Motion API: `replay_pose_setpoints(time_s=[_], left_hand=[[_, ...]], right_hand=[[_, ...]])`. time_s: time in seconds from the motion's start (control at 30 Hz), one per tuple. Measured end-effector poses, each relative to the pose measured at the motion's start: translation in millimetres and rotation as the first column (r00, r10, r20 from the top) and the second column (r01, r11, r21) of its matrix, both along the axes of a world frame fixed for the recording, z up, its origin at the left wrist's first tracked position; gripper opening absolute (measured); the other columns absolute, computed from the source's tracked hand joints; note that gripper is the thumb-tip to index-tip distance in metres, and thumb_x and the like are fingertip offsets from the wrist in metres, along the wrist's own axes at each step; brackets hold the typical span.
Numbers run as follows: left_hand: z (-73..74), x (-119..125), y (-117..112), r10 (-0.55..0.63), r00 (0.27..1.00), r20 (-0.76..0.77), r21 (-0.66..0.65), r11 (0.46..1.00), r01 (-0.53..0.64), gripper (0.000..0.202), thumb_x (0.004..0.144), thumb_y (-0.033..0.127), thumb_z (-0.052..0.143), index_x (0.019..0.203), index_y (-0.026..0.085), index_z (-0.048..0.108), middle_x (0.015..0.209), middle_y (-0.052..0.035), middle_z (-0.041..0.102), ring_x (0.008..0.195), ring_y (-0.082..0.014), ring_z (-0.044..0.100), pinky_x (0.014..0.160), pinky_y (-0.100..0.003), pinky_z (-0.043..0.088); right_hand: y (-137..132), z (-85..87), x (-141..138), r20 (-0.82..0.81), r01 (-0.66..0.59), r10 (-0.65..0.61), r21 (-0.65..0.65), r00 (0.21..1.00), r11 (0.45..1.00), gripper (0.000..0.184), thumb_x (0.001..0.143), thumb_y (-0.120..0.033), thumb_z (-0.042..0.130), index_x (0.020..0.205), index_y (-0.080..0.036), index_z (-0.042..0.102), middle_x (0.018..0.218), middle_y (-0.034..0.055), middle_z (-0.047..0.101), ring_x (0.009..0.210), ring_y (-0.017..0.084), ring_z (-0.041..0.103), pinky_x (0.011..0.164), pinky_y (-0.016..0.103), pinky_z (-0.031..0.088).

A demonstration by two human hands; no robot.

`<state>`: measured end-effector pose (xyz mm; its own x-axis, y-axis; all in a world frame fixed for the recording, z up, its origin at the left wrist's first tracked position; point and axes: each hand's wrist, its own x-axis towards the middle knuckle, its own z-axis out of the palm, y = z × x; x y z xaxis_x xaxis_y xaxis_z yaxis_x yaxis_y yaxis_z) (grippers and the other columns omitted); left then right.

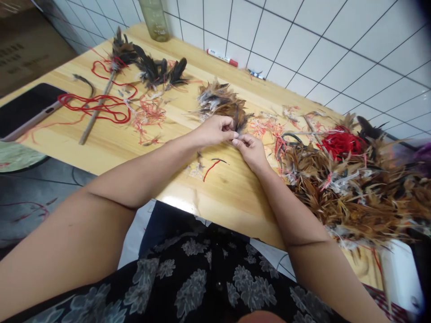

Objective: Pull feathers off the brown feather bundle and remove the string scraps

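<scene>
My left hand (pixel 215 130) and my right hand (pixel 251 150) meet over the middle of a wooden table (pixel 111 148). Both hands pinch a small bunch of brown feathers (pixel 239 120) that rises between the fingertips. Behind it lies a loose pile of brown and grey feathers (pixel 215 99). A short piece of red string (pixel 211 169) lies on the wood just below my hands.
A big heap of brown feathers (pixel 353 188) with a ball of red string (pixel 341 142) fills the right. On the left lie coiled red string (pixel 101 105), a stick (pixel 96 110) with dark feathers, a phone (pixel 28 107). A marker (pixel 222 58) and bottle (pixel 155 20) stand by the tiled wall.
</scene>
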<state>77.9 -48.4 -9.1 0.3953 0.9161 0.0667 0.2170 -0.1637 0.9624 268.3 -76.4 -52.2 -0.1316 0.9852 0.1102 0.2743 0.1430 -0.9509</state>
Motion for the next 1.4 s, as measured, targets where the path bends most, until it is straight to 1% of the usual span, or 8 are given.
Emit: replay_pose_setpoints(time_s=[0.13,0.3,0.43,0.6,0.7,0.83,1.23,1.4], left_hand=[[7.7,-10,8,0.022,0.999,-0.039,0.054,0.998,-0.020,0.027,0.081,0.027,0.088,0.073,0.020,0.064,0.072,0.0018,0.062,0.075,-0.0165,0.055,0.073,-0.031,0.041],[36.4,-73,23,0.366,0.882,-0.297,0.232,0.924,-0.305,0.029,0.095,0.047,0.086,0.091,0.022,0.071,0.082,0.0047,0.064,0.100,-0.0156,0.054,0.096,-0.032,0.044],[36.4,-115,40,0.274,0.784,-0.557,0.201,0.960,-0.193,0.023,0.096,0.044,0.083,0.090,0.023,0.075,0.079,0.0053,0.057,0.094,-0.0142,0.049,0.099,-0.031,0.042],[13.9,-118,62,0.322,0.659,-0.680,0.245,0.947,-0.209,0.016,0.070,0.015,0.086,0.080,0.025,0.079,0.068,-0.0005,0.062,0.090,-0.0287,0.066,0.092,-0.039,0.047],[17.3,-118,61,0.208,0.527,-0.824,0.177,0.978,-0.109,0.032,0.083,0.022,0.089,0.115,0.020,0.091,0.096,-0.0054,0.081,0.113,-0.0311,0.073,0.103,-0.037,0.051],[28.5,-120,54,0.118,0.372,-0.921,0.116,0.993,-0.030,0.054,0.101,0.027,0.081,0.154,0.017,0.081,0.134,-0.0074,0.084,0.124,-0.0263,0.070,0.110,-0.033,0.052],[21.9,-107,49,0.193,0.370,-0.909,0.181,0.981,-0.067,0.023,0.098,0.015,0.072,0.114,0.016,0.089,0.103,-0.0094,0.084,0.114,-0.0309,0.073,0.099,-0.036,0.050],[49.1,-119,33,0.132,0.594,-0.794,0.134,0.990,-0.040,0.011,0.099,0.009,0.071,0.105,0.011,0.081,0.088,0.0008,0.073,0.093,-0.0154,0.057,0.096,-0.027,0.046]], right_hand=[[0,1.6,0,-0.032,0.016,-0.016,-0.001,0.999,1.000,0.062,0.070,-0.081,0.093,0.070,-0.023,0.070,0.073,-0.0020,0.060,0.077,0.016,0.050,0.081,0.036,0.041],[-2,2.3,2,-0.068,0.053,-0.056,-0.044,0.996,0.998,0.060,0.073,-0.081,0.088,0.076,-0.023,0.071,0.071,-0.0034,0.058,0.073,0.015,0.045,0.076,0.034,0.037],[-2,0.8,3,-0.091,0.072,-0.076,-0.047,0.993,0.996,0.059,0.074,-0.079,0.089,0.078,-0.023,0.072,0.070,-0.0031,0.060,0.072,0.014,0.045,0.073,0.033,0.036],[-2,0.1,4,-0.093,0.064,-0.068,-0.043,0.993,0.997,0.060,0.076,-0.081,0.085,0.080,-0.023,0.072,0.064,-0.0057,0.051,0.067,0.013,0.040,0.070,0.033,0.032],[-2,1.0,3,-0.083,0.059,-0.062,-0.033,0.995,0.998,0.057,0.078,-0.080,0.082,0.080,-0.024,0.070,0.062,-0.0073,0.044,0.065,0.012,0.037,0.069,0.033,0.030],[-1,1.2,2,-0.067,0.053,-0.055,-0.032,0.996,0.998,0.056,0.079,-0.078,0.080,0.080,-0.024,0.069,0.061,-0.0077,0.043,0.062,0.012,0.035,0.067,0.033,0.028],[-2,-0.8,1,-0.030,0.063,-0.064,-0.013,0.998,0.998,0.053,0.079,-0.076,0.076,0.080,-0.023,0.068,0.066,-0.0061,0.047,0.064,0.012,0.036,0.068,0.034,0.028],[-1,-1.5,2,-0.013,0.051,-0.051,0.006,0.999,0.999,0.052,0.082,-0.074,0.075,0.081,-0.023,0.069,0.065,-0.0058,0.046,0.064,0.012,0.036,0.068,0.034,0.029]])
